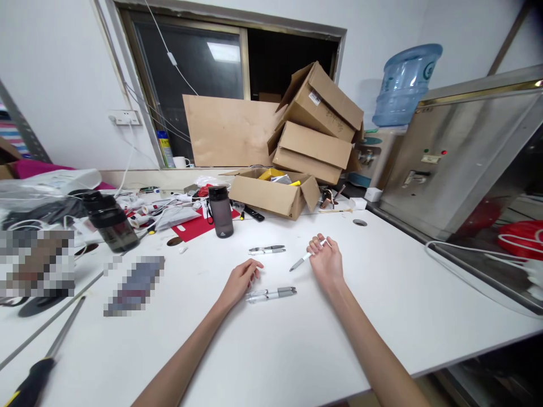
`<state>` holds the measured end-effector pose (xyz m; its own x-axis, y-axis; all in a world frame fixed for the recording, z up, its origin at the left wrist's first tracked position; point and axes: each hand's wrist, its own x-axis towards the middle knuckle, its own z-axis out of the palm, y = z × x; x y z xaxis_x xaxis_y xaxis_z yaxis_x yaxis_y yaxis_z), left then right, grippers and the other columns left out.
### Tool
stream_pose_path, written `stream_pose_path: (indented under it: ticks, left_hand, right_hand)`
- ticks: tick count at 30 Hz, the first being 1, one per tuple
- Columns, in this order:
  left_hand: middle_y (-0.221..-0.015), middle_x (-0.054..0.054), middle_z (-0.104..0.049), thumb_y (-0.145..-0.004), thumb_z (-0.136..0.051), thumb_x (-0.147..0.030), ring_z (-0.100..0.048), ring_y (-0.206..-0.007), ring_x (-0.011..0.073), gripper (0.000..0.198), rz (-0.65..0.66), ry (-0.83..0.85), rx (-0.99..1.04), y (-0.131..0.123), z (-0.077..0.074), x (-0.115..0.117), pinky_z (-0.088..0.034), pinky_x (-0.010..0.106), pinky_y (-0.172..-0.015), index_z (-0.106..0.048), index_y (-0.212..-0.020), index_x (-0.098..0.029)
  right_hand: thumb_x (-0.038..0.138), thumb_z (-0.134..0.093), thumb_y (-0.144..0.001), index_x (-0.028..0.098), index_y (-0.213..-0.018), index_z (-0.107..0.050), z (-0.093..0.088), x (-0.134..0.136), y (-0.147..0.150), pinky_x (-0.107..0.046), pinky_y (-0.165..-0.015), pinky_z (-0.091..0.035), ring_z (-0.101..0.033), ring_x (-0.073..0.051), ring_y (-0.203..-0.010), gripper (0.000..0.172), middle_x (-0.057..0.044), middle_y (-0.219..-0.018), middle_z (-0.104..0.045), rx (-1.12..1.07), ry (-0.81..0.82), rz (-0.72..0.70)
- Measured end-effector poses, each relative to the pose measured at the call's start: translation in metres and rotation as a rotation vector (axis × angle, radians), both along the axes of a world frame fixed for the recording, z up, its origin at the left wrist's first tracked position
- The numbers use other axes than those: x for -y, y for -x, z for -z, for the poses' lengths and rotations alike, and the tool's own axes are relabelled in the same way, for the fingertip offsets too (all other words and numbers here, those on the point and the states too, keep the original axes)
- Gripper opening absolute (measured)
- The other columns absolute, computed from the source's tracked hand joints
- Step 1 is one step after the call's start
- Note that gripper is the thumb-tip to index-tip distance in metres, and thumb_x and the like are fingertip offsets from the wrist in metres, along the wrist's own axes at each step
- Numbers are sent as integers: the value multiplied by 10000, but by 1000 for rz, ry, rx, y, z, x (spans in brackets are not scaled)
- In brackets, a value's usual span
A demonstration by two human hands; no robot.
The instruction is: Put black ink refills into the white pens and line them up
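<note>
My right hand is closed around a white pen, whose grey tip points down and left over the white table. On the left, my left hand rests on the tabletop with its fingers loosely curved and apart, holding nothing I can see. Just beside its fingers lie a few white pens with grey ends, side by side. Farther back, between the two hands, more pens with grey ends lie in another small group.
A dark water bottle, an open cardboard box and a red sheet stand behind. At left are a second bottle and a screwdriver. Past the right table edge stands a steel cabinet.
</note>
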<state>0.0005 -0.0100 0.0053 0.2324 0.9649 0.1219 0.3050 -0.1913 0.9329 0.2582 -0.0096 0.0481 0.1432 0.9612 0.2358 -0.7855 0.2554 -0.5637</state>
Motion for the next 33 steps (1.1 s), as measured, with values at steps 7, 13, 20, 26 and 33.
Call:
stream_pose_path:
  ticks: [7, 13, 20, 26, 33]
  left_hand:
    - [-709, -3, -586, -906, -476, -533, -435, -534, 123, 430, 6, 3, -1, 0, 2, -1, -341, 226, -530, -700, -978, -174]
    - [-712, -5, -589, -907, -473, -522, -444, -547, 128, 418, 7, 2, -11, 1, 3, -1, -346, 229, -546, -699, -977, -178]
    - [-713, -9, -584, -908, -474, -509, -426, -527, 116, 405, 16, 11, -1, -1, 2, 0, -331, 224, -521, -692, -976, -175]
    - [-706, -11, -583, -898, -478, -511, -422, -521, 115, 405, 17, 13, 0, -2, -2, 2, -331, 224, -514, -696, -964, -177]
    - [-712, -15, -563, -913, -468, -489, -425, -540, 119, 388, 21, 15, -20, -1, 0, 1, -328, 225, -524, -690, -980, -179]
  right_hand:
    - [258, -480, -890, 234, -761, -449, 2, -2, 0, -254, -530, -383, -304, -133, -531, 134, 48, -663, -254, 31, -23, 27]
    - [243, -480, -877, 230, -768, -458, 0, 0, 0, -262, -542, -376, -295, -135, -540, 112, 48, -675, -257, -6, -3, 22]
    - [301, -480, -892, 235, -791, -477, -4, 4, 2, -272, -541, -381, -297, -143, -548, 121, 46, -685, -249, 22, -2, 6]
    - [261, -482, -882, 237, -792, -489, -5, 4, 3, -265, -541, -392, -306, -141, -545, 94, 42, -671, -254, 40, -19, 6]
    - [251, -462, -894, 229, -787, -500, -6, 6, 3, -262, -547, -384, -322, -143, -567, 116, 37, -683, -269, -27, -29, -7]
